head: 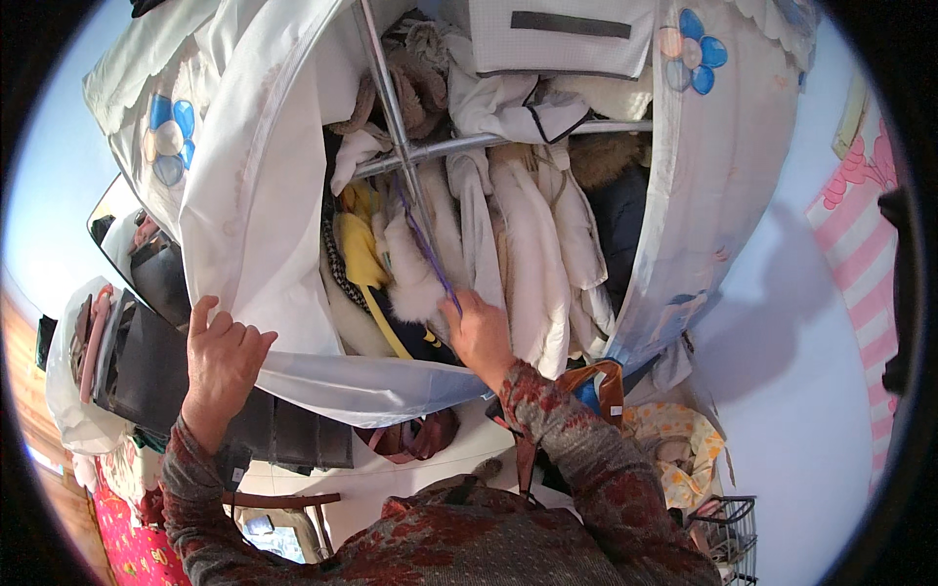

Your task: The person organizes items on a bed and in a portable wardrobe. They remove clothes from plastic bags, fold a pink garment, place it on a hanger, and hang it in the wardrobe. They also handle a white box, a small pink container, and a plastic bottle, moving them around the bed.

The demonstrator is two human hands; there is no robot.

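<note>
My left hand (pixel 223 359) is against the white fabric cover (pixel 256 242) of a wardrobe, at the left of its opening. Its fingers are curled; whether they grip the cloth is hidden. Inside the opening, my right hand (pixel 480 333) is closed around the lower end of a thin purple cord or strip (pixel 429 245). The strip slants up towards the metal rail (pixel 454 149). Clothes hang below this rail: a white fluffy garment (pixel 414 286) left of my right hand, a yellow garment (pixel 360 249) further left, and a cream padded coat (pixel 531 271) to the right.
A metal pole (pixel 385 88) crosses the opening. Folded fabrics and a white storage box (pixel 564 36) sit above the rail. Dark boxes (pixel 150 366) stand at the left. A maroon bag (pixel 418 436) is below the cover; a wire rack (pixel 725 527) stands lower right, near the wall (pixel 777 351).
</note>
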